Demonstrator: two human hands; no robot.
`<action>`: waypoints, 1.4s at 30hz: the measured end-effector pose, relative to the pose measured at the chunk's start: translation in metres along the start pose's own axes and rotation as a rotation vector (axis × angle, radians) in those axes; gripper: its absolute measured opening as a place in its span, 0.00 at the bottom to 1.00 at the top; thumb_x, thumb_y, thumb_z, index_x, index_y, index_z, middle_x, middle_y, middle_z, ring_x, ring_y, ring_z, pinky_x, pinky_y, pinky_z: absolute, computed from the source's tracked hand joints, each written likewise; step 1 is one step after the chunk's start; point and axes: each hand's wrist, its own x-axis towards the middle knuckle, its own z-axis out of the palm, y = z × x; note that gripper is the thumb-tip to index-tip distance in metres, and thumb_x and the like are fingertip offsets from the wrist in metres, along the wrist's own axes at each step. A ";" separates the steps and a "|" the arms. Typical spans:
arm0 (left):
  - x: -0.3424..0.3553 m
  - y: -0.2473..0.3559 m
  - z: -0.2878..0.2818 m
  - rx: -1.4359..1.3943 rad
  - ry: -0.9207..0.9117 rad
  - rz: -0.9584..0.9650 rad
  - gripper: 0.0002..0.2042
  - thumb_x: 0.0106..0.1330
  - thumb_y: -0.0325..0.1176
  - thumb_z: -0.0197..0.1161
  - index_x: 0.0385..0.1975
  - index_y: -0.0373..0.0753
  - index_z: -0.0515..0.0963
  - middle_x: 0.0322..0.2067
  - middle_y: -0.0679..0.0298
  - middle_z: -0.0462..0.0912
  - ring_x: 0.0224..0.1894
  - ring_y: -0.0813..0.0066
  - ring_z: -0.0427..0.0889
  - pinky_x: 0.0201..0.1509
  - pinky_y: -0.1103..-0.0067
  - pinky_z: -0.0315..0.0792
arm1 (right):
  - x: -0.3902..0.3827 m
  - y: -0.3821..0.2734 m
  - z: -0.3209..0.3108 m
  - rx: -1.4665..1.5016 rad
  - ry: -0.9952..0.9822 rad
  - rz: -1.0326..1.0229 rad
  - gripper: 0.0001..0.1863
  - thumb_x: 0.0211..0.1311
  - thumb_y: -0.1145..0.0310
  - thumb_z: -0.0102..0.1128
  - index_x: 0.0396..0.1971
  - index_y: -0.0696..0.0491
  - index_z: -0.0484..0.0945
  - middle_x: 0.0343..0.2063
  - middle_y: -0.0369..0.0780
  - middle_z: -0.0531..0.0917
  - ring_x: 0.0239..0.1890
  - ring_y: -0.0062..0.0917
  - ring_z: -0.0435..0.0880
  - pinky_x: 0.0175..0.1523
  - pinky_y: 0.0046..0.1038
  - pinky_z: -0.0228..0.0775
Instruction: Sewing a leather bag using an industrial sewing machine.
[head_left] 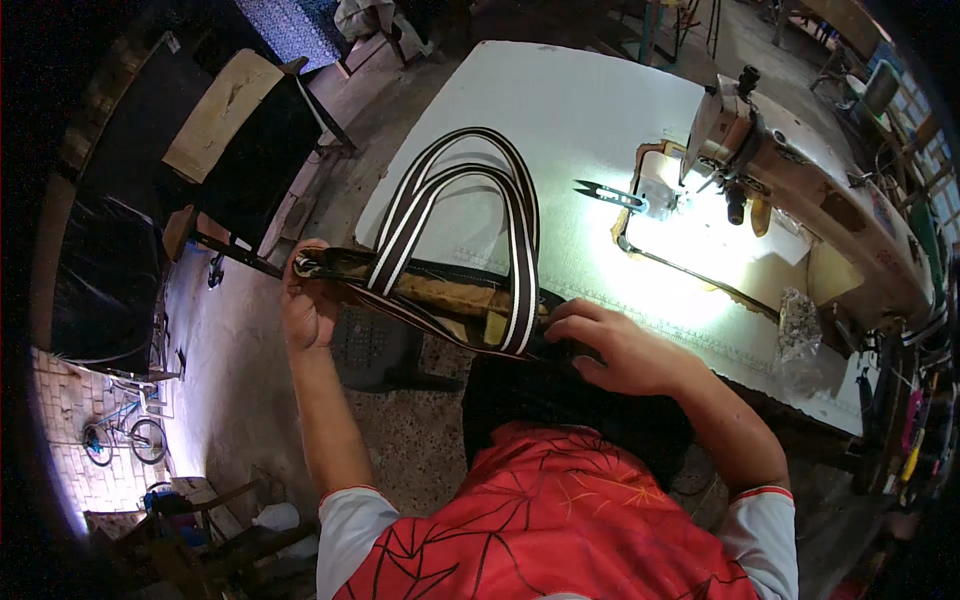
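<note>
"What's the left hand [310, 305] doing, centre-left?"

"It's gripping one end of a striped-handled bag [455, 295] that's spanning mid-frame."

"And the right hand [628, 350], right of centre?"

"Its fingers are curling loosely at the other end; I can't tell whether they're holding it."

"Any markings?"

"Ruler-like marks [650, 315], too small to read, are lining the white tabletop [600, 120]."

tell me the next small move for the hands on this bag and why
Perhaps firm up the right hand at the right end of the bag: its thumb stands apart from its bent fingers, so any hold there looks loose, while the left hand seems to grip the left end.
</note>
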 end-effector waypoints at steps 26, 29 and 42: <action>-0.013 0.001 0.131 1.436 0.111 0.437 0.19 0.58 0.20 0.61 0.52 0.35 0.74 0.49 0.57 0.76 0.55 0.59 0.74 0.61 0.67 0.66 | 0.023 -0.013 -0.023 0.143 0.147 0.066 0.18 0.48 0.81 0.56 0.43 0.59 0.77 0.33 0.46 0.83 0.34 0.35 0.84 0.41 0.33 0.75; -0.035 -0.009 0.193 1.341 -0.445 0.463 0.17 0.55 0.29 0.67 0.45 0.37 0.74 0.44 0.58 0.76 0.49 0.59 0.75 0.55 0.66 0.65 | 0.035 -0.016 -0.018 0.315 0.087 0.263 0.19 0.48 0.80 0.57 0.45 0.60 0.76 0.30 0.46 0.84 0.33 0.29 0.84 0.40 0.31 0.76; -0.077 -0.079 0.226 1.051 -0.256 -0.204 0.21 0.53 0.26 0.69 0.49 0.34 0.73 0.38 0.54 0.80 0.41 0.58 0.79 0.44 0.67 0.73 | 0.022 0.003 -0.005 0.619 0.020 0.320 0.25 0.54 0.87 0.53 0.54 0.59 0.70 0.42 0.40 0.80 0.42 0.20 0.81 0.47 0.23 0.75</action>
